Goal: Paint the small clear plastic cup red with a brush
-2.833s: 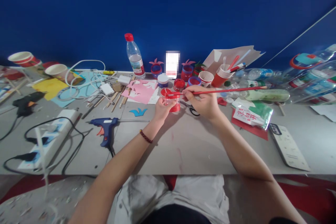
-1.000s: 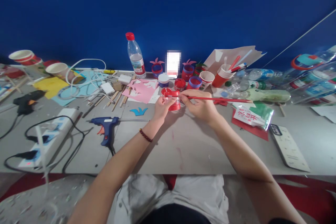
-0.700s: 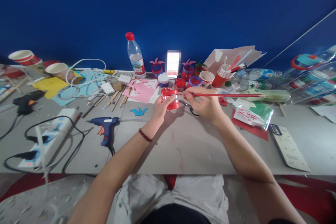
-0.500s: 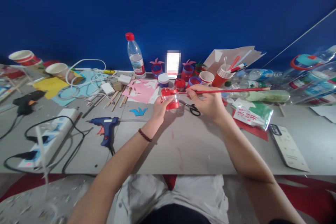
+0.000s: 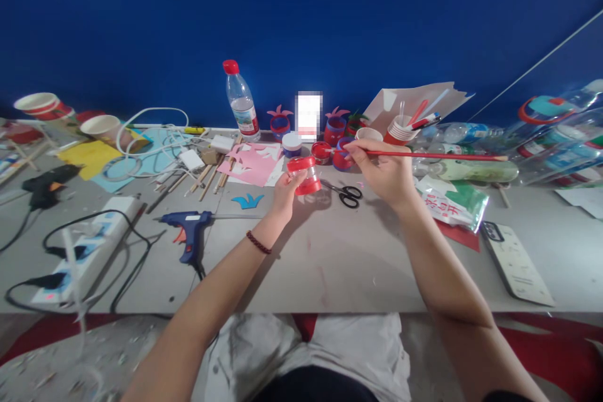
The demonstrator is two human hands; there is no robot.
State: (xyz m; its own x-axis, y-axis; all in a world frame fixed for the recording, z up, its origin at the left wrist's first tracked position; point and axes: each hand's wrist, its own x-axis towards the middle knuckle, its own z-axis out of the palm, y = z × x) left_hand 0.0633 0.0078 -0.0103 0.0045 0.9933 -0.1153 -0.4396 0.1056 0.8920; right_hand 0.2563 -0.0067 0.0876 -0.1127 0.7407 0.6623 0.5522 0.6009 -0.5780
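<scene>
Cylinder (image 5: 313, 176) of clear plastic, red-banded; slim straight brush (image 5: 433, 155)

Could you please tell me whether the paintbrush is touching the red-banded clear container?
Apart. The head view shows a plain gap between the paintbrush in the right hand and the red-banded clear container.

Tally: hands, 2, namely left hand (image 5: 281, 198) and right hand (image 5: 386, 173). Red-banded clear cup (image 5: 311, 176), 1. Red-handled brush (image 5: 433, 156), 1. Scissors (image 5: 341, 191), 1 pair. Glue guns, 2: blue glue gun (image 5: 191, 226), near left; black glue gun (image 5: 53, 181), far left. Power strip (image 5: 98, 239), near left, 1. Phone (image 5: 518, 267), near right, 1. Red-capped bottle (image 5: 242, 110), far, 1. Blue paper cutout (image 5: 247, 201), 1. White-lidded jar (image 5: 291, 146), 1. Open red jar (image 5: 321, 152), 1. Leaf-topped pots (image 5: 336, 129), far, 3. Lying bottles (image 5: 466, 133), far right: at least 4, though overlap and blur make this count uncertain.
</scene>
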